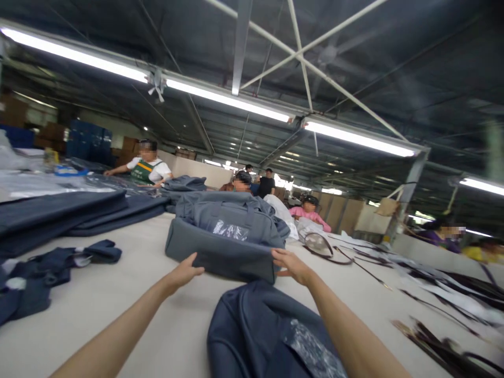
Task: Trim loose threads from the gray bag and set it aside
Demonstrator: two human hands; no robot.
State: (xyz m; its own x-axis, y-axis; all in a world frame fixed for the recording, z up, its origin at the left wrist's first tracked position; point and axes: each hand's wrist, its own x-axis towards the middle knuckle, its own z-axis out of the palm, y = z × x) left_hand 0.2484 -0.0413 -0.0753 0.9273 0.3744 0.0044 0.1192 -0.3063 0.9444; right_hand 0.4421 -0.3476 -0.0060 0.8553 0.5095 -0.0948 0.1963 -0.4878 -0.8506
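Head view shows first the long cream-white work table (129, 273), which fills the lower half and runs away toward other workers. On its left part lie flat stacks of dark navy cloth (59, 215), and on the right part lie thin dark straps (444, 294) spread out. In the middle sits the grey fabric duffel bag (226, 236), with a clear plastic piece on its front. Its long axis goes left to right, across the line of the arms, and it lies straight ahead of both hands. Nearer to the person, low in the picture, rests a dark blue fabric bag (255, 336), just under the right forearm. The left hand (185, 273) presses its fingers against the near left corner of the grey bag; the right hand (291, 266) holds the near right corner, fingers curled on the edge. Both hands are about equally near.
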